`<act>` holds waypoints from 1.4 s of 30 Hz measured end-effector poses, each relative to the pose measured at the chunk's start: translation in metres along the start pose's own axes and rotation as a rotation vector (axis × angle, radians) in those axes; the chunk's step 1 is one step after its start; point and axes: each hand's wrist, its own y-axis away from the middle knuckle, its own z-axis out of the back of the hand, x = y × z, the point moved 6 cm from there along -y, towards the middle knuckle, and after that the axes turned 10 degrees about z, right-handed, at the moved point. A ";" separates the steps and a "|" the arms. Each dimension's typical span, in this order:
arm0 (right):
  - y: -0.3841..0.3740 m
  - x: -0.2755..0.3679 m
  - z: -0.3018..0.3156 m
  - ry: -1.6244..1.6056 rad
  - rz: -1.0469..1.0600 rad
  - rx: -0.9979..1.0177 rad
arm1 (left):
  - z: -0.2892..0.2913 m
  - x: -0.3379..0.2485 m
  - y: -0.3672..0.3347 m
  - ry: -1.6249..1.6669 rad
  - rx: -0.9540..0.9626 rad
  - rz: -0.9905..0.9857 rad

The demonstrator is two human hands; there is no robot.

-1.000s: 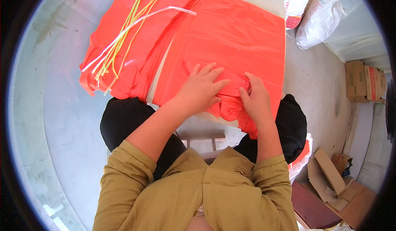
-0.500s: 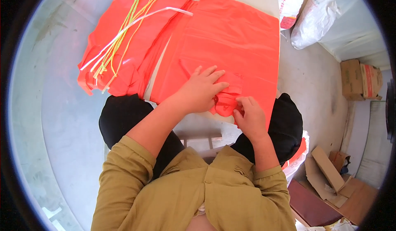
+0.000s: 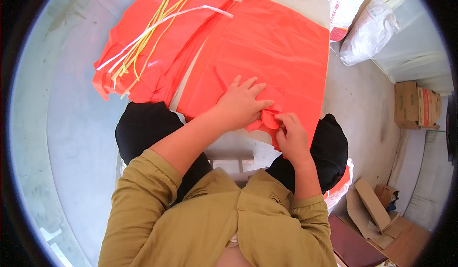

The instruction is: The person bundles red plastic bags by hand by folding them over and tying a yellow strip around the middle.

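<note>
- Red sheets, left stack (image 3: 191, 33): upper left of the frame, on the counter (image 3: 307, 1); spread out, lower edge rumpled.
- Strips (image 3: 125, 67), yellow and white: loose, lying across that stack.
- Left hand (image 3: 242, 104): centre; palm down on red film, fingers spread, grip wide and holding nothing.
- Folded flap (image 3: 271, 119), red: just right of centre, between the hands; creased, apparently left to straighten.
- Right stack (image 3: 281, 38), red: upper centre; broad upper part lies flat, seemingly done.
- Right hand (image 3: 292, 136): right of centre; fingers bent, tips at the flap; whether its grip pinches film, cannot tell.
- White sack (image 3: 369, 33): upper right.
- Carton (image 3: 405, 105): right edge.
</note>
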 end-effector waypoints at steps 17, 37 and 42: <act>-0.001 -0.035 0.015 -0.326 -0.167 -0.157 | -0.007 -0.010 -0.013 0.139 0.119 0.070; 0.036 -0.108 0.050 -0.649 -0.457 -0.534 | -0.016 0.016 -0.019 0.445 0.254 0.189; 0.028 -0.125 0.058 -0.629 -0.461 -0.565 | -0.017 0.015 -0.020 0.482 0.270 0.186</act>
